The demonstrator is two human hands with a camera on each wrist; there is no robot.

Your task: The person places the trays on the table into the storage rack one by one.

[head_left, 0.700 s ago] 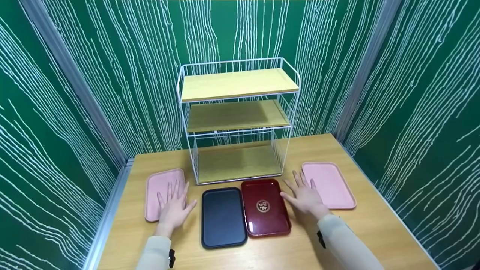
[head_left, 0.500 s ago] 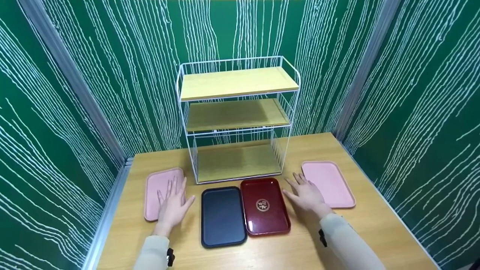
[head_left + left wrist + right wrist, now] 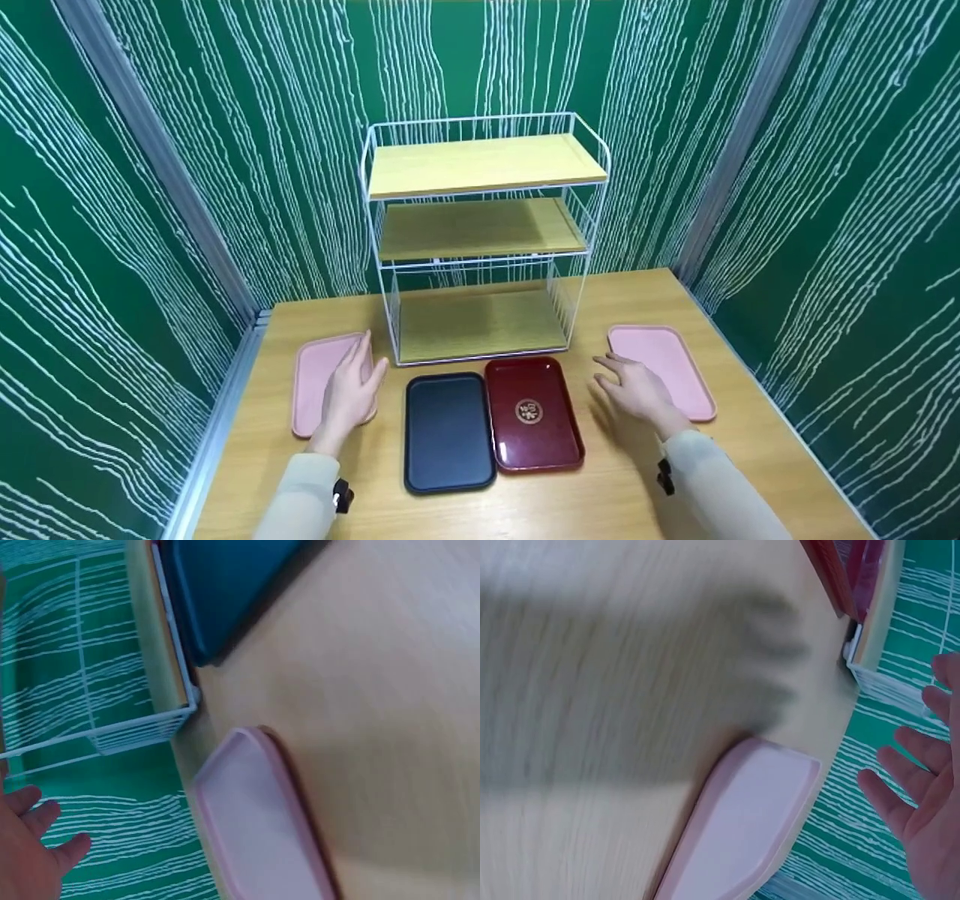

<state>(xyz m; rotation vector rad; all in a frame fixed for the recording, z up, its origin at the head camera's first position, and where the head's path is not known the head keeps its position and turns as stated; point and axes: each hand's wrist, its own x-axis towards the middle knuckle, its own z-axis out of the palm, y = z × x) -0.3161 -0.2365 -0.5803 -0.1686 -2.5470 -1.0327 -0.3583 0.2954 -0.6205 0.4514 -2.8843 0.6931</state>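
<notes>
My left hand (image 3: 349, 394) hovers over the right part of a pink tray (image 3: 315, 382), fingers extended and holding nothing. In the left wrist view the same pink tray (image 3: 251, 817) lies apart from the fingertips (image 3: 71, 851). My right hand (image 3: 637, 390) is beside the second pink tray (image 3: 664, 364), fingers spread loosely, with its shadow on the table. The right wrist view shows that tray (image 3: 750, 817) apart from the hand (image 3: 930, 825). Between the hands lie a black tray (image 3: 450, 431) and a dark red tray (image 3: 534, 420) with a gold emblem, side by side.
Behind the trays stands a white wire rack (image 3: 390, 315) with three wooden shelves, the top one (image 3: 487, 165) railed. The wooden table (image 3: 540, 510) is enclosed by green walls (image 3: 465, 45) with white streaks and metal corner posts (image 3: 739, 142).
Both hands have turned from spread, palm-down poses. The left fingers have drawn together, and the right hand has shifted right, away from the red tray. The trays stay in place.
</notes>
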